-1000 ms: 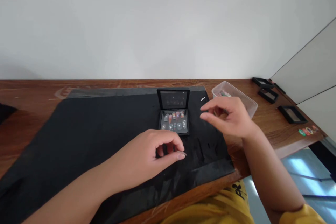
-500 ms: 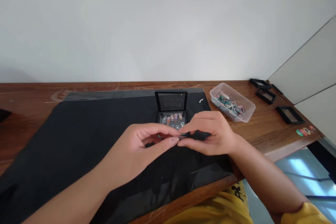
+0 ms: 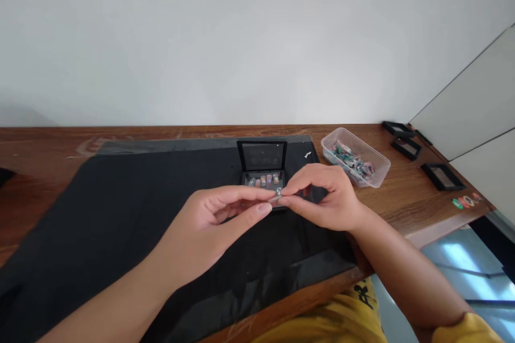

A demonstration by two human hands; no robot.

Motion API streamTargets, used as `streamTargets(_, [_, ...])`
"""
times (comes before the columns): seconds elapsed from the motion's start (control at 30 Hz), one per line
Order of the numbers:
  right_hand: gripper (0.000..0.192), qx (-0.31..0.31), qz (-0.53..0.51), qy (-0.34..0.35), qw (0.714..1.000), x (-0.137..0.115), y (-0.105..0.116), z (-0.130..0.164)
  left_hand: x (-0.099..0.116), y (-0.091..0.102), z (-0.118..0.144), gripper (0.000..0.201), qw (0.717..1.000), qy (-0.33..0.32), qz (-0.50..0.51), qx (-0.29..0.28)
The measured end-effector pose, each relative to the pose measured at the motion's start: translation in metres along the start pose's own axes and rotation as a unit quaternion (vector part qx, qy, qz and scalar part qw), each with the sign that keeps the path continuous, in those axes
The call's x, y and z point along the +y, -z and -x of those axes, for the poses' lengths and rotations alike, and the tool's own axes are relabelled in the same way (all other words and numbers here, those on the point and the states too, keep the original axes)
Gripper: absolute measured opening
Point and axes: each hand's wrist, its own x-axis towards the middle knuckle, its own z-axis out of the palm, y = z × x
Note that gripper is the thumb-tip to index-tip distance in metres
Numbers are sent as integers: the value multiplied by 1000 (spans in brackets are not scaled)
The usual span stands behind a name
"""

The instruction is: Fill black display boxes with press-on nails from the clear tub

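Observation:
An open black case (image 3: 262,156) with a see-through lid stands on the black mat, and several decorated press-on nails (image 3: 263,179) lie in its tray. In front of the tray, my left hand (image 3: 225,217) pinches a small pale press-on nail (image 3: 275,199) between thumb and fingers. From the other side, my right hand (image 3: 322,196) closes its thumb and forefinger on the same nail. My fingers hide much of the nail and the front part of the tray.
A clear plastic tub (image 3: 376,171) of small colourful pieces stands to the right. Several black frame-like cases, one of them the nearest case (image 3: 442,177), lie along the right side of the wooden table (image 3: 398,203). Round stickers (image 3: 465,202) sit near its right edge.
My right hand has moved slightly up and left. The piece between my fingers was dark and tilted before; now it looks pale and sits higher, nearer the tray.

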Motion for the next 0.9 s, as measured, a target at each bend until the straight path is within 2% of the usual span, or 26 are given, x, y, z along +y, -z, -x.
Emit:
streamTargets(0.07, [16, 27, 4, -19, 999, -1, 12, -2, 2, 0, 0, 55, 1000, 0, 12, -8])
streamTargets(0.17, [17, 108, 57, -81, 989, 2, 47, -4, 0, 0, 0, 56, 999, 0, 33, -25])
streamTargets(0.23, [18, 171, 141, -150, 964, 9, 76, -4, -3, 0, 0, 55, 998, 4, 37, -41])
streamTargets(0.3, [23, 207, 232, -229, 922, 17, 101, -3, -4, 1, 2, 53, 998, 7, 30, -57])
streamTargets(0.37, [23, 161, 287, -304, 894, 23, 117, -1, -2, 1, 5, 49, 998, 9, 20, -65])
streamTargets(0.43, [22, 111, 312, -351, 876, 26, 123, 1, -1, 2, 7, 45, 997, 12, 7, -71])
streamTargets(0.5, [21, 101, 325, -373, 863, 26, 124, 1, 0, 4, 7, 43, 996, 8, -12, -91])
streamTargets(0.6, [22, 132, 330, -384, 852, 26, 123, 0, -1, 6, 6, 41, 992, -8, -43, -114])
streamTargets(0.8, [17, 169, 301, -363, 865, 32, 123, 2, 3, 5, 6, 33, 991, -49, -62, -105])
streamTargets(0.9, [17, 194, 312, -348, 862, 35, 124, 4, 8, 2, 10, 26, 993, -64, -45, -83])
